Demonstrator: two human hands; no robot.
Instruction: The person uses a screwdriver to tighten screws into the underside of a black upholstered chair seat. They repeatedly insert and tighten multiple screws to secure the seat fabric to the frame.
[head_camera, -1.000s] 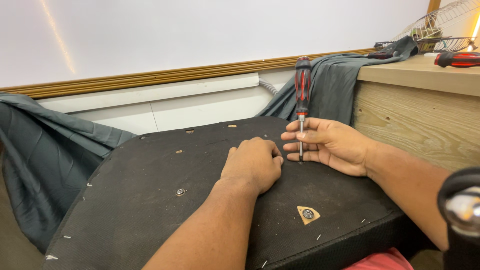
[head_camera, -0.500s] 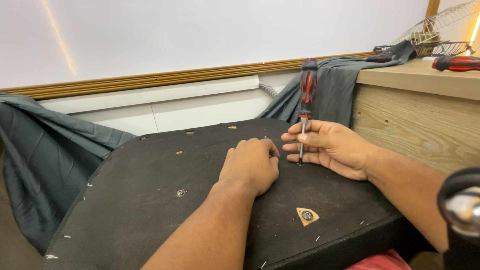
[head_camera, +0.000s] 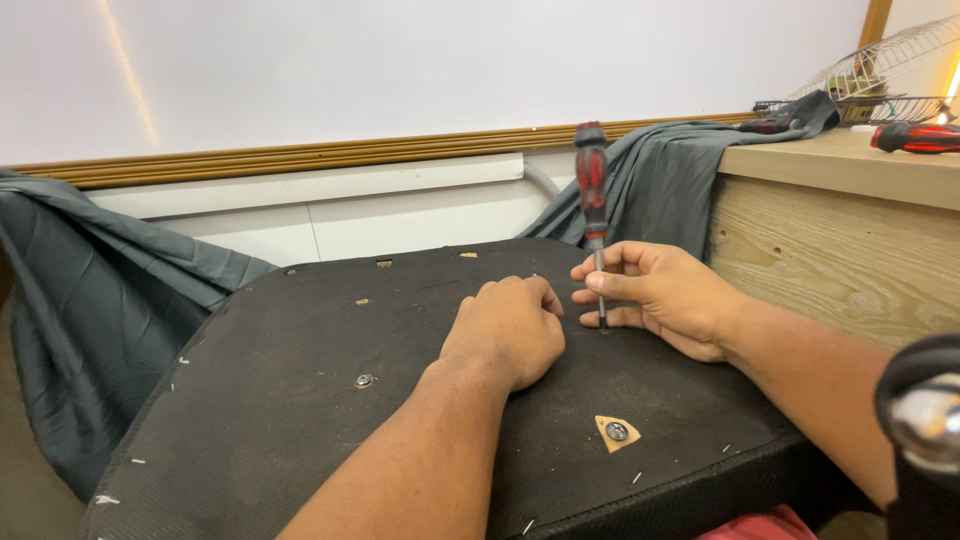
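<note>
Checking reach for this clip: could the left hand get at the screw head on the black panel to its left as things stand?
Probably yes: the left hand rests fisted on the black panel, and the screw head lies uncovered nearby, nothing between them.

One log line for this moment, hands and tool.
left hand: fist on black panel | right hand: holds screwdriver upright, tip on panel

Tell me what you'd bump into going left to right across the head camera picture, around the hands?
Grey cloth → screw in the black panel → left hand → screwdriver → right hand → wooden bench → red tool.
</note>
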